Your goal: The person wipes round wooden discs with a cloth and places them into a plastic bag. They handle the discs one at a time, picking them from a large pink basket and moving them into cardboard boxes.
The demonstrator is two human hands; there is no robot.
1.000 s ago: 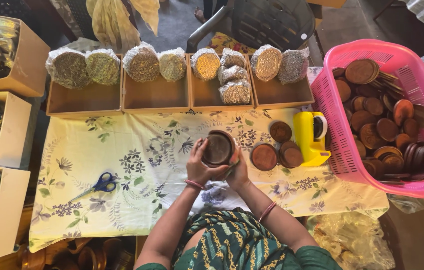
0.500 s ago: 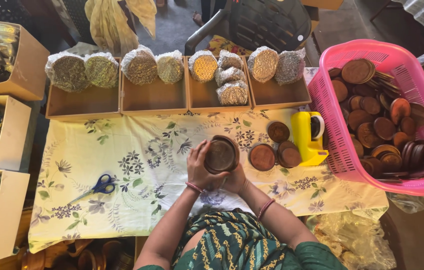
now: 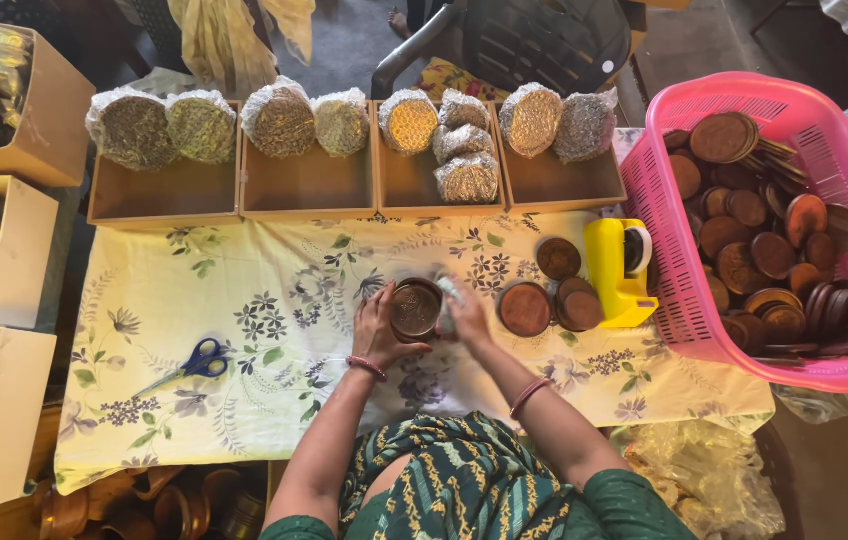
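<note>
My left hand grips a small round brown bowl over the floral tablecloth. My right hand is at the bowl's right side, holding a bit of clear wrap against it. Just to the right lie three flat brown discs next to a yellow tape dispenser.
A pink basket full of brown discs and bowls stands at the right. Several cardboard trays with wrapped bundles line the far edge. Blue scissors lie at the left. Boxes stand along the left side, a dark chair beyond the table.
The bowl has tilted and shifted slightly in my hands; my right hand has moved from beneath it to its right side.
</note>
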